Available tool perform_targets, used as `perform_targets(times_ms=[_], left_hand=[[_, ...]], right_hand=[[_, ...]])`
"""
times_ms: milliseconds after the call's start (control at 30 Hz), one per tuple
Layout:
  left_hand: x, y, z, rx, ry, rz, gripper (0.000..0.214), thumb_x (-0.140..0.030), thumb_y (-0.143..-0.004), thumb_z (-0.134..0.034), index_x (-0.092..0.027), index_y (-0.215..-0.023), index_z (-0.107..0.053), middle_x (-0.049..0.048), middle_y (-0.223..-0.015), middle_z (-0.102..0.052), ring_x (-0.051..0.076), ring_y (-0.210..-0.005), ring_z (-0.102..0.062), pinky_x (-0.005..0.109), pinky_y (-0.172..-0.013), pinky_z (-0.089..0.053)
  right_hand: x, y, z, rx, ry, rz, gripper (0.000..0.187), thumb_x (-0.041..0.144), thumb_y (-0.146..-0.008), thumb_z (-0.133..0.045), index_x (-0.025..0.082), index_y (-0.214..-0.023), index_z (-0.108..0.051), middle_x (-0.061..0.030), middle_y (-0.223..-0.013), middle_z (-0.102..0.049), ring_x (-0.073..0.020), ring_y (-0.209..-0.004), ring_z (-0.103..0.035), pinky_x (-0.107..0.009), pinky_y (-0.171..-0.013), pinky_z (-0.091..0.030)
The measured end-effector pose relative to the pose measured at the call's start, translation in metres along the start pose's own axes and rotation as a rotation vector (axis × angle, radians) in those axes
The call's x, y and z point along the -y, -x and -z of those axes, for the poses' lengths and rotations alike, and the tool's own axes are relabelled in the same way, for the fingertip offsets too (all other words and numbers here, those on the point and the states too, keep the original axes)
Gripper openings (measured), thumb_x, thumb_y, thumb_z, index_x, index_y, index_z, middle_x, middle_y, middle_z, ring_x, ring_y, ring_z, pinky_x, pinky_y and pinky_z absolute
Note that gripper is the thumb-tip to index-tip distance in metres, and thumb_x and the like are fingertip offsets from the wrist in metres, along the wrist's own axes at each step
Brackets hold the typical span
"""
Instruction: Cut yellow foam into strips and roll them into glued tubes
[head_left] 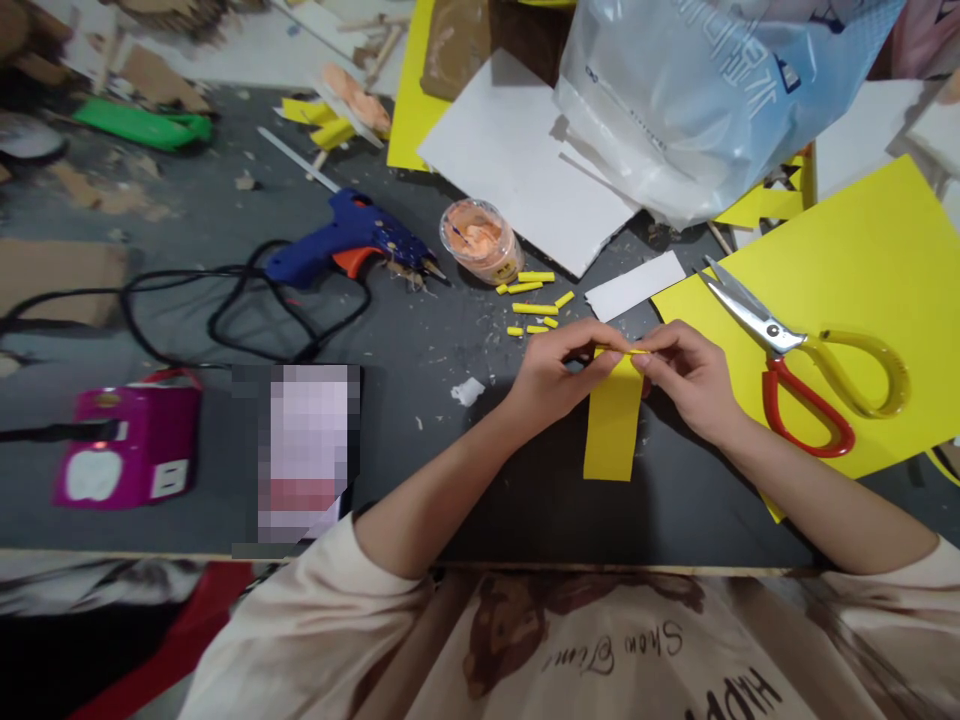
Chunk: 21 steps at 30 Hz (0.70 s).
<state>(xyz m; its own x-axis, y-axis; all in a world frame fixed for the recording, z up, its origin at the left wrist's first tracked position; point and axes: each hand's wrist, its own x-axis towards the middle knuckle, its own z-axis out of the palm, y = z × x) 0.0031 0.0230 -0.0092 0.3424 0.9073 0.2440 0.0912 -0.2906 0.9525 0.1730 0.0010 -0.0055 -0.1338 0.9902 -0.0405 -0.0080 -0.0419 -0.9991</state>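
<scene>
A strip of yellow paper hangs toward me, its far end pinched and apparently rolled over between my fingertips. My left hand closes on the strip's upper left corner, thumb and fingers together. On the upper right corner, my right hand pinches in the same way. Just beyond my left hand lie several small yellow paper rolls of differing lengths. A white paper strip rests past my fingertips. To the right, scissors with one red and one yellow handle lie partly open on a yellow sheet.
An open jar of peach-coloured paste stands beyond the rolls. Left of it lies a blue glue gun with a looping black cord. A purple box, a blurred-out phone-like slab, a green cutter and a plastic bag surround the work area.
</scene>
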Motion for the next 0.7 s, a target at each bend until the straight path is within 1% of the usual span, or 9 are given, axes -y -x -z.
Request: perform_targets(times_ms=[100, 200, 300, 400, 467, 567, 633, 700], left_hand=[[0.004, 0.000, 0.000, -0.012, -0.001, -0.108, 0.007, -0.017, -0.083, -0.063, -0.017, -0.077, -0.066, 0.0011, -0.073, -0.071, 0.009, -0.065, -0.064, 0.017, -0.057, -0.046], [0.007, 0.000, -0.001, 0.002, -0.010, -0.232, 0.008, -0.013, -0.084, -0.061, -0.016, -0.078, -0.065, 0.0020, -0.073, -0.070, 0.009, -0.066, -0.064, 0.017, -0.060, -0.048], [0.007, 0.000, -0.001, -0.015, -0.059, -0.323, 0.010, -0.008, -0.083, -0.059, -0.016, -0.079, -0.064, 0.0018, -0.072, -0.069, 0.008, -0.066, -0.063, 0.017, -0.061, -0.048], [0.006, 0.001, -0.001, -0.050, -0.096, -0.371, 0.011, -0.007, -0.082, -0.059, -0.016, -0.080, -0.065, 0.0017, -0.072, -0.069, 0.008, -0.067, -0.064, 0.017, -0.062, -0.049], [0.006, 0.002, -0.002, -0.052, -0.103, -0.376, 0.011, -0.007, -0.083, -0.059, -0.016, -0.080, -0.065, 0.0021, -0.073, -0.070, 0.008, -0.068, -0.065, 0.017, -0.062, -0.049], [0.006, 0.003, -0.003, -0.051, -0.108, -0.346, 0.011, -0.008, -0.084, -0.058, -0.016, -0.081, -0.065, 0.0027, -0.074, -0.071, 0.009, -0.069, -0.066, 0.017, -0.062, -0.050], [0.006, 0.004, -0.004, -0.057, -0.117, -0.295, 0.010, -0.011, -0.085, -0.059, -0.016, -0.079, -0.066, 0.0027, -0.075, -0.071, 0.009, -0.070, -0.067, 0.018, -0.064, -0.050], [0.004, 0.004, -0.004, -0.052, -0.125, -0.198, 0.010, -0.017, -0.086, -0.059, -0.016, -0.079, -0.067, 0.0022, -0.075, -0.072, 0.009, -0.069, -0.066, 0.018, -0.063, -0.050]], right_hand=[[-0.003, -0.001, 0.002, 0.016, -0.085, -0.013, 0.013, 0.030, -0.075, -0.073, 0.022, -0.073, -0.064, 0.0045, -0.069, -0.060, -0.0066, -0.051, -0.054, -0.021, -0.046, -0.047], [-0.006, -0.001, 0.004, 0.038, -0.166, -0.042, 0.010, 0.026, -0.075, -0.074, 0.022, -0.072, -0.065, 0.0054, -0.068, -0.060, -0.0059, -0.051, -0.055, -0.018, -0.045, -0.046], [-0.005, -0.001, 0.005, 0.067, -0.148, -0.069, 0.009, 0.029, -0.077, -0.072, 0.023, -0.079, -0.066, 0.0049, -0.067, -0.061, -0.0069, -0.053, -0.056, -0.019, -0.047, -0.049], [0.001, -0.001, 0.004, 0.096, -0.097, -0.070, 0.018, 0.039, -0.078, -0.071, 0.023, -0.086, -0.067, 0.0032, -0.071, -0.063, -0.0084, -0.059, -0.059, -0.021, -0.051, -0.052], [0.004, -0.001, 0.002, 0.080, -0.042, -0.046, 0.021, 0.043, -0.079, -0.069, 0.022, -0.082, -0.066, 0.0027, -0.070, -0.063, -0.0083, -0.059, -0.058, -0.021, -0.052, -0.051], [0.006, 0.001, 0.000, 0.026, 0.041, -0.012, 0.023, 0.043, -0.080, -0.067, 0.021, -0.075, -0.064, 0.0032, -0.065, -0.062, -0.0077, -0.053, -0.057, -0.021, -0.049, -0.048], [0.005, 0.002, -0.001, -0.002, 0.075, 0.005, 0.021, 0.041, -0.080, -0.067, 0.021, -0.075, -0.063, 0.0036, -0.064, -0.062, -0.0079, -0.050, -0.057, -0.021, -0.048, -0.047], [0.004, 0.003, -0.001, -0.025, 0.115, 0.024, 0.020, 0.040, -0.081, -0.066, 0.021, -0.076, -0.063, 0.0036, -0.064, -0.063, -0.0079, -0.050, -0.056, -0.022, -0.048, -0.046]])
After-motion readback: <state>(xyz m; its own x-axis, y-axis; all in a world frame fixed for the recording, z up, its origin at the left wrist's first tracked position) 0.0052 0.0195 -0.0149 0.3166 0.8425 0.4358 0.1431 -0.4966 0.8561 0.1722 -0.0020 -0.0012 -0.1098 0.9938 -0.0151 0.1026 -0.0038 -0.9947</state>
